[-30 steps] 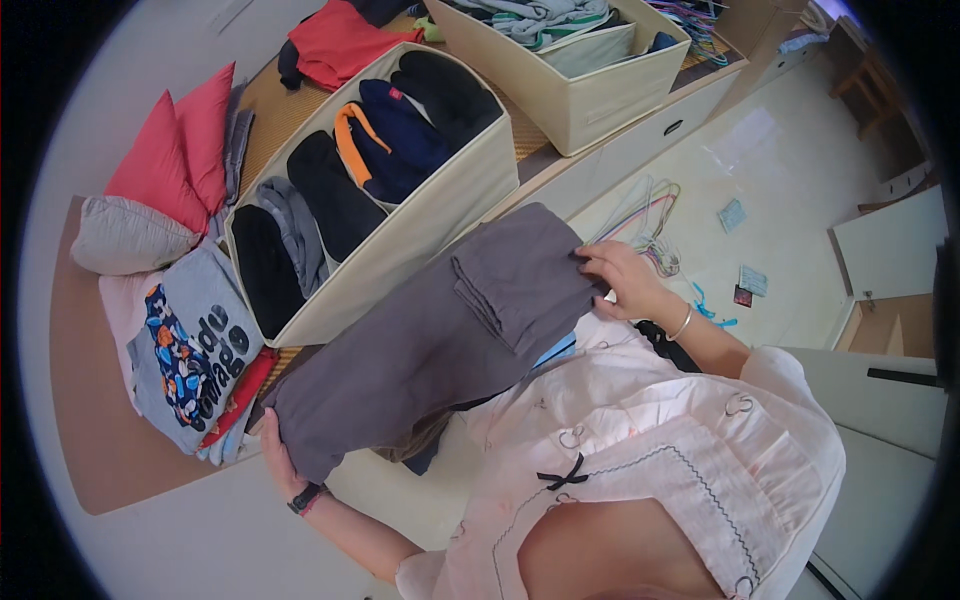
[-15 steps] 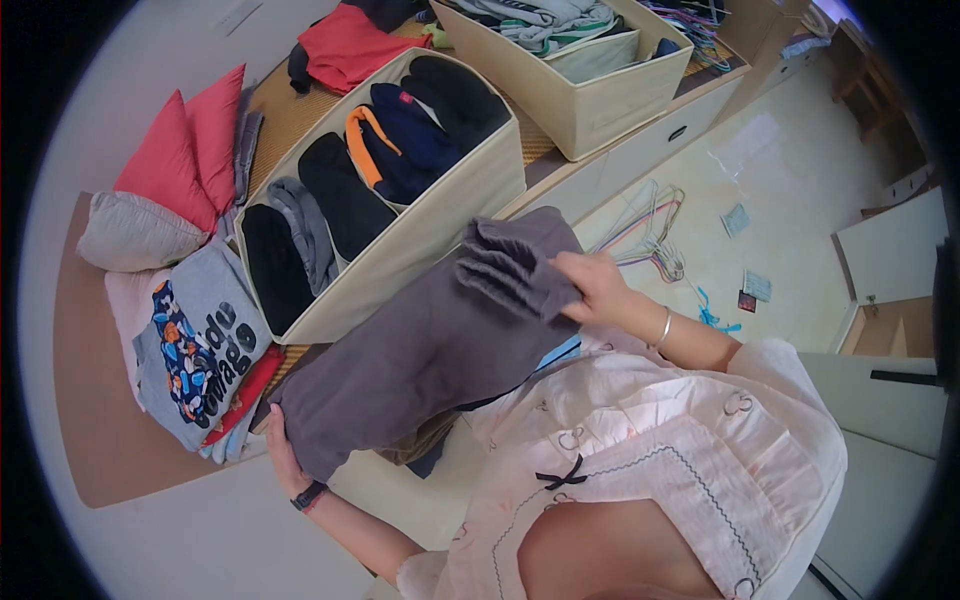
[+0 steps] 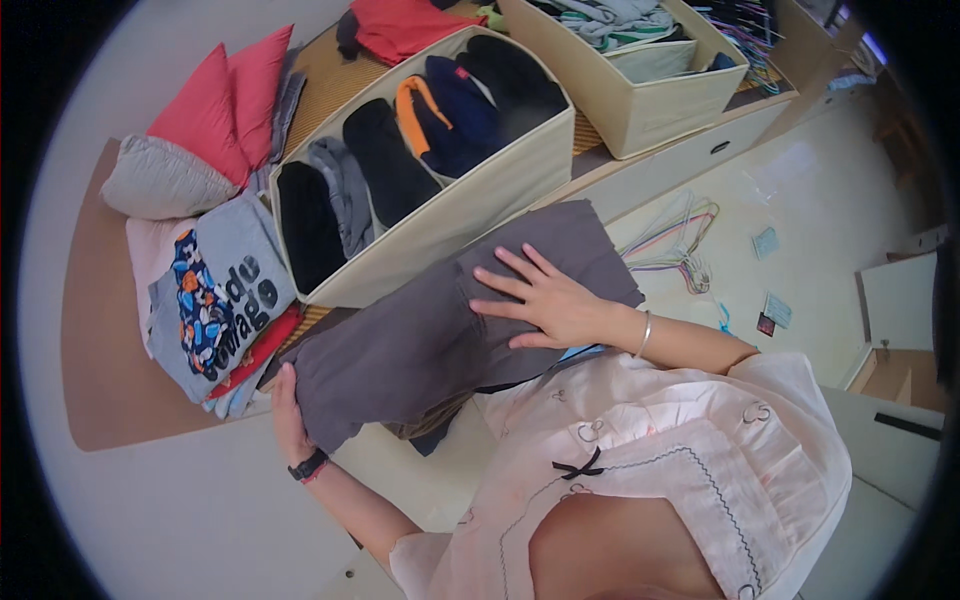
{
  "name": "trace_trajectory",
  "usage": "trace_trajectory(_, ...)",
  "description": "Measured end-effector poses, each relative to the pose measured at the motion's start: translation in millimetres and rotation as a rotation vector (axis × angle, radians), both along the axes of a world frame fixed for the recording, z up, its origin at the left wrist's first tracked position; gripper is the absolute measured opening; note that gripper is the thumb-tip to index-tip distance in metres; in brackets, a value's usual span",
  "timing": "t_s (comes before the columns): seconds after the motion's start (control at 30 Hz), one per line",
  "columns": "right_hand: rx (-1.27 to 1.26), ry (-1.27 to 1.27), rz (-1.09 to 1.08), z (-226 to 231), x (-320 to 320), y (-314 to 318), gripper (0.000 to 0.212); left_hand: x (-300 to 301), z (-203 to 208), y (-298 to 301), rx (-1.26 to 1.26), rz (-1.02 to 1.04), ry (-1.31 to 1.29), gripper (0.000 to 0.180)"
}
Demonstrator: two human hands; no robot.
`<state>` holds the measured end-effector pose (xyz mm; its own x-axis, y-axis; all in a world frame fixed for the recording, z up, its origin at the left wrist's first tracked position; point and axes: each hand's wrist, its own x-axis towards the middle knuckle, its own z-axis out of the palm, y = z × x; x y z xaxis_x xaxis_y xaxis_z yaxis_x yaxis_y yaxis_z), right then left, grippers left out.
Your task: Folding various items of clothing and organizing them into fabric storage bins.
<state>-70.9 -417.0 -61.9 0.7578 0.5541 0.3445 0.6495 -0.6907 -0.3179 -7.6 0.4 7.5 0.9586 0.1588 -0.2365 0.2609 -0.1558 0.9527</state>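
A pair of dark grey-brown trousers (image 3: 400, 330), folded into a long strip, lies in front of me. My right hand (image 3: 550, 305) rests on them, open, with its fingers spread on the cloth. At the other end my left hand (image 3: 290, 415) is against the edge, fingers stretched out along it; its thumb is hidden. Beneath the trousers, other folded clothes (image 3: 435, 425) show a brown and a dark blue edge. Just beyond stands a cream fabric storage box (image 3: 470, 215), holding rolled black, grey and navy clothes and one with an orange band.
Left of the box lie folded T-shirts (image 3: 235, 310), red pillows (image 3: 205, 120) and a grey cushion (image 3: 165, 180). A second cream box (image 3: 680, 105) holds more clothes. Hangers (image 3: 680, 245) and small packets (image 3: 765, 243) lie on the floor at right. An open cabinet door (image 3: 905, 300) stands far right.
My right hand has let go of the bunched end, which now lies flat, and spread on top of the trousers. My left hand stays at the other end. The view has shifted slightly.
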Motion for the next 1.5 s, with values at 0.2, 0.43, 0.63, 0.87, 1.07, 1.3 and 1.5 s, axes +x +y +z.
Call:
trace_trajectory(0.2,0.141,0.263,0.112,-26,3,1,0.055,-6,59,-66,0.086,-0.153,-0.106,0.047)
trace_trajectory(0.43,1.957,1.425,0.409,-9,16,-45,0.067,-26,64,-209,-0.537,-0.993,-0.011,0.074)
trace_trajectory(0.63,2.024,1.282,-0.097,-41,-23,-113,0.07,-36,-50,-237,0.738,-1.119,-0.629,0.05)
trace_trajectory(0.87,1.272,0.828,-0.45,-23,-29,-112,0.06,-38,-67,-229,0.484,-0.759,-0.544,0.048)
trace_trajectory(1.07,1.297,0.972,-0.658,-62,-1,-124,0.058,20,-58,-233,0.688,-0.53,-0.822,0.031)
trace_trajectory(1.3,1.349,1.306,-0.666,-51,-2,-115,0.061,54,-81,-224,0.411,-0.696,-0.627,0.016)
trace_trajectory(1.5,1.329,1.253,-0.645,-54,-2,-123,0.054,49,-95,-235,0.261,-0.516,-0.446,0.021)
